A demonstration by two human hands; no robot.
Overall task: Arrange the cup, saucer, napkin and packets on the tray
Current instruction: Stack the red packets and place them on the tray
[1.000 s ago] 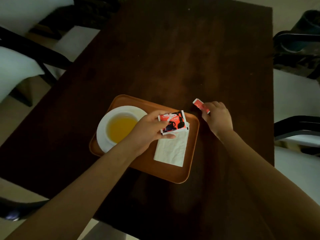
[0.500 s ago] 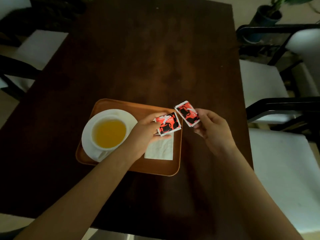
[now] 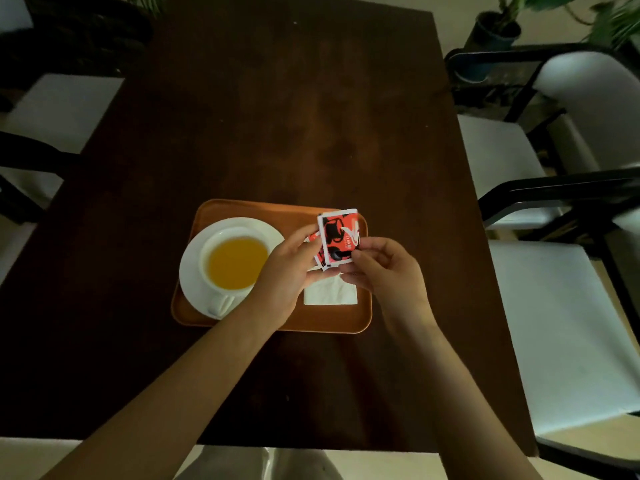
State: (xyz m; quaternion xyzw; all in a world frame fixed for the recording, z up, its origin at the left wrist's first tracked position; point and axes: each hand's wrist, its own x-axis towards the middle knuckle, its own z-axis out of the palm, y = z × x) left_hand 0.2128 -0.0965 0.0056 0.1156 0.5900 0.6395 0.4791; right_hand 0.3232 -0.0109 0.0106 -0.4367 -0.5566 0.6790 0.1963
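Packets point(image 3: 338, 240), red and black, stacked and pinched between left hand point(image 3: 287, 271) and right hand point(image 3: 384, 271) above right half of tray point(image 3: 263, 210); both grips clenched on packets. Napkin point(image 3: 330, 293) flat on tray directly below. Cup point(image 3: 235, 261) of orange liquid seated on saucer point(image 3: 194, 271) at tray's left. Tray set on dark worktop point(image 3: 311, 116). Judged light, thin, flexible and slick-faced, hence prone to sliding apart; best taken by sealed edges, thumb opposing fingers.
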